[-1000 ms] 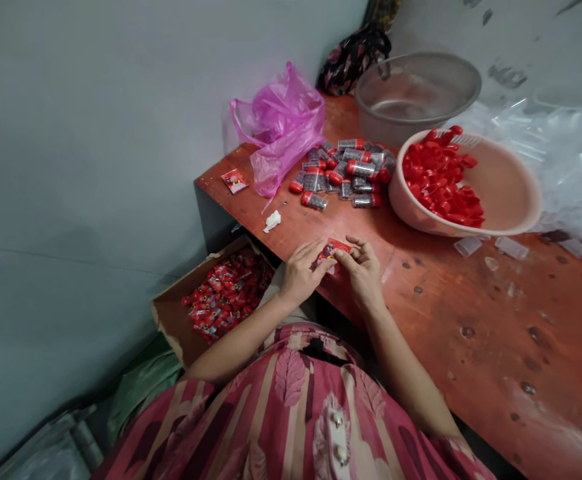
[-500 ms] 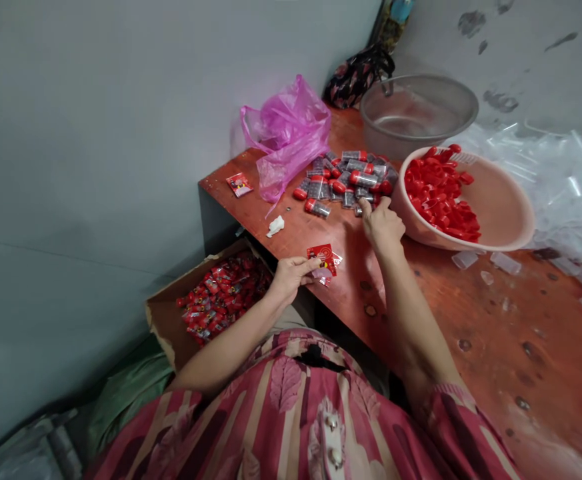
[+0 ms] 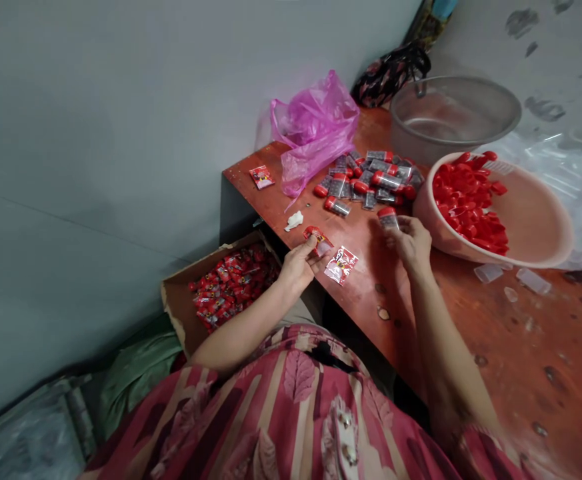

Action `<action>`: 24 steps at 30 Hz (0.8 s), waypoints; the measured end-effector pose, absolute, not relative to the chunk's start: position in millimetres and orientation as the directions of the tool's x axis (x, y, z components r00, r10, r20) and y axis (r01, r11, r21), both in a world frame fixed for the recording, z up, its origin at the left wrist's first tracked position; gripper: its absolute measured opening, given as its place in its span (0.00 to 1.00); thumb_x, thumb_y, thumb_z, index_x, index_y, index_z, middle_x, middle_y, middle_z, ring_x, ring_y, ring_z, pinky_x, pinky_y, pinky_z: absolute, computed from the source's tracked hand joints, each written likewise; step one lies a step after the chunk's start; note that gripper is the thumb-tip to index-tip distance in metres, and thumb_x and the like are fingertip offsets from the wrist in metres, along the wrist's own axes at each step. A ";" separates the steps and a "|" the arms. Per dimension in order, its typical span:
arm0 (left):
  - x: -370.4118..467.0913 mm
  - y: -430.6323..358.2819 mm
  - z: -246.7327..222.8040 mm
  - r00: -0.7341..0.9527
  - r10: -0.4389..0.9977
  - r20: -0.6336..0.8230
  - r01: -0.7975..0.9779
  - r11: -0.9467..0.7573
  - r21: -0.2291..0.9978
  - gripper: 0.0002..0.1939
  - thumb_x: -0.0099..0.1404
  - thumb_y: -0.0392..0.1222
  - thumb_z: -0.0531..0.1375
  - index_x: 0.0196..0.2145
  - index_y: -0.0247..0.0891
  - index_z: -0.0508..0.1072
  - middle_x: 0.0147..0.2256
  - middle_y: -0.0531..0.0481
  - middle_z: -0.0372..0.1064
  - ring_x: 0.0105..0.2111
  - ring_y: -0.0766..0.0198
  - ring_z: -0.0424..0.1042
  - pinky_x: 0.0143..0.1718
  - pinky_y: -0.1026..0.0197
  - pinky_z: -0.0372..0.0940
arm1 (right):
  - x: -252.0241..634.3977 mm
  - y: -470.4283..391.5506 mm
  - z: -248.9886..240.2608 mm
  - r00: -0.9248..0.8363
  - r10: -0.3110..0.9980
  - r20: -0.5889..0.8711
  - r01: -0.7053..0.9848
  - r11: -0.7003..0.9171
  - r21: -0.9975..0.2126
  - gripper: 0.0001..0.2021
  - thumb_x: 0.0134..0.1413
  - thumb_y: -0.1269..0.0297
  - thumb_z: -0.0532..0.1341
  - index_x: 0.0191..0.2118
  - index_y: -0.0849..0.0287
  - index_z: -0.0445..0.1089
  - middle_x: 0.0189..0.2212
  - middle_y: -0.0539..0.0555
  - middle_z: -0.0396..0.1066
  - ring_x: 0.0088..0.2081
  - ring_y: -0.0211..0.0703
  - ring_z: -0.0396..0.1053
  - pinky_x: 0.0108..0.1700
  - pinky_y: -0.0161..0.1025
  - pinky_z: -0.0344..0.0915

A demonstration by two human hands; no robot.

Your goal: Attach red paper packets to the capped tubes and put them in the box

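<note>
My left hand [image 3: 298, 267] is closed on a small red printed plastic sleeve [image 3: 319, 240] at the table's near edge. Just right of it, another printed sleeve [image 3: 341, 265] lies flat on the wood. Between the fingers of my right hand [image 3: 411, 243] is a small clear bottle [image 3: 388, 218] with a red cap and dark contents, raised a little over the table. Beyond both hands lies a heap of similar capped bottles [image 3: 371, 177]. A further printed packet [image 3: 261, 177] rests near the far left corner.
A pink basin [image 3: 541, 227] of red caps stands right of the bottles, with a grey basin [image 3: 455, 110] behind. A pink plastic bag [image 3: 315, 120] sits at the back. Below the table's left edge, a cardboard box [image 3: 178, 300] holds many red-wrapped pieces.
My right hand has picked a bottle from the heap and drawn it nearer. The sleeve in my left hand has turned, and another sleeve now lies separately beside it. The view has shifted left.
</note>
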State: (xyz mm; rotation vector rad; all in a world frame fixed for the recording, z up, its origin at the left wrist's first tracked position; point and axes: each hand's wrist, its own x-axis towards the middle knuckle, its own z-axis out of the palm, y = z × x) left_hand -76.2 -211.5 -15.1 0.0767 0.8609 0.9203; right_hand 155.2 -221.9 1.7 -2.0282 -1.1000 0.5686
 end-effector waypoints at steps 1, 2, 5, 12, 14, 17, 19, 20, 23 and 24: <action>-75.5 -211.0 -13.7 0.304 0.723 -0.621 -0.674 0.623 0.396 0.09 0.55 0.40 0.65 0.31 0.33 0.72 0.27 0.48 0.73 0.27 0.64 0.75 0.35 0.60 0.71 | 143.2 -236.2 2.3 0.512 0.858 -0.043 0.419 -0.293 -0.859 0.20 0.44 0.59 0.62 0.45 0.61 0.66 0.28 0.51 0.68 0.25 0.39 0.64 0.30 0.39 0.63; -74.7 -210.5 -12.4 0.301 0.725 -0.620 -0.680 0.619 0.393 0.09 0.55 0.40 0.65 0.32 0.33 0.72 0.28 0.48 0.73 0.28 0.63 0.75 0.37 0.59 0.71 | 128.8 -251.5 3.3 0.471 0.880 -0.057 0.315 -0.228 -0.921 0.20 0.43 0.59 0.63 0.44 0.59 0.67 0.27 0.49 0.68 0.23 0.37 0.63 0.27 0.37 0.63; -71.2 -210.0 -11.3 0.302 0.727 -0.616 -0.686 0.615 0.389 0.10 0.55 0.42 0.65 0.31 0.33 0.71 0.28 0.47 0.73 0.29 0.60 0.76 0.37 0.57 0.71 | 81.6 -294.5 5.4 0.391 0.912 -0.121 0.078 -0.164 -0.983 0.17 0.43 0.61 0.65 0.42 0.56 0.68 0.25 0.47 0.66 0.23 0.36 0.64 0.25 0.35 0.64; -56.7 -216.0 -14.1 0.314 0.729 -0.609 -0.672 0.624 0.400 0.12 0.53 0.43 0.67 0.32 0.35 0.71 0.26 0.52 0.72 0.26 0.65 0.73 0.33 0.61 0.70 | 42.2 -318.8 -10.0 0.421 0.899 -0.118 -0.062 -0.101 -0.993 0.17 0.45 0.63 0.66 0.44 0.53 0.66 0.31 0.48 0.68 0.26 0.36 0.65 0.25 0.34 0.66; -53.6 -218.5 -12.5 0.339 0.737 -0.585 -0.677 0.622 0.392 0.11 0.54 0.43 0.66 0.31 0.34 0.71 0.27 0.51 0.72 0.26 0.66 0.73 0.34 0.62 0.69 | 43.9 -316.5 -12.4 0.424 0.896 -0.130 -0.077 -0.107 -0.991 0.17 0.45 0.63 0.67 0.44 0.54 0.66 0.30 0.47 0.68 0.25 0.35 0.65 0.24 0.33 0.66; -50.5 -221.1 -8.8 0.361 0.736 -0.573 -0.688 0.625 0.368 0.10 0.55 0.42 0.66 0.31 0.34 0.71 0.28 0.50 0.73 0.27 0.66 0.73 0.35 0.62 0.68 | 44.9 -316.4 -11.8 0.444 0.885 -0.138 -0.097 -0.106 -0.990 0.17 0.45 0.63 0.67 0.43 0.54 0.66 0.29 0.46 0.66 0.24 0.34 0.65 0.23 0.33 0.65; -49.1 -222.3 -6.5 0.369 0.741 -0.562 -0.695 0.621 0.363 0.10 0.55 0.42 0.65 0.30 0.34 0.71 0.27 0.50 0.73 0.27 0.67 0.73 0.34 0.63 0.68 | 44.3 -318.2 -11.0 0.459 0.878 -0.133 -0.104 -0.095 -0.990 0.17 0.45 0.63 0.67 0.42 0.54 0.66 0.29 0.46 0.66 0.23 0.34 0.65 0.23 0.33 0.65; -48.5 -223.0 -5.5 0.374 0.751 -0.544 -0.696 0.616 0.370 0.10 0.54 0.41 0.66 0.30 0.34 0.71 0.27 0.51 0.73 0.27 0.67 0.73 0.34 0.63 0.68 | 44.1 -319.1 -10.9 0.465 0.876 -0.129 -0.106 -0.090 -0.990 0.17 0.45 0.63 0.67 0.42 0.54 0.66 0.29 0.46 0.66 0.23 0.34 0.65 0.23 0.33 0.65; -46.6 -226.4 -3.0 0.395 0.785 -0.477 -0.675 0.600 0.430 0.12 0.52 0.42 0.67 0.30 0.33 0.70 0.27 0.51 0.72 0.26 0.67 0.72 0.32 0.64 0.67 | 44.2 -320.7 -12.0 0.476 0.871 -0.122 -0.103 -0.083 -0.991 0.17 0.44 0.62 0.67 0.42 0.55 0.66 0.29 0.46 0.65 0.23 0.34 0.65 0.23 0.33 0.66; -45.9 -227.8 -2.3 0.397 0.792 -0.463 -0.661 0.597 0.455 0.13 0.51 0.42 0.67 0.29 0.33 0.70 0.27 0.51 0.72 0.26 0.68 0.72 0.32 0.64 0.67 | 44.5 -320.6 -12.4 0.481 0.868 -0.121 -0.102 -0.082 -0.991 0.17 0.44 0.62 0.67 0.42 0.55 0.66 0.28 0.46 0.65 0.23 0.33 0.65 0.23 0.33 0.65</action>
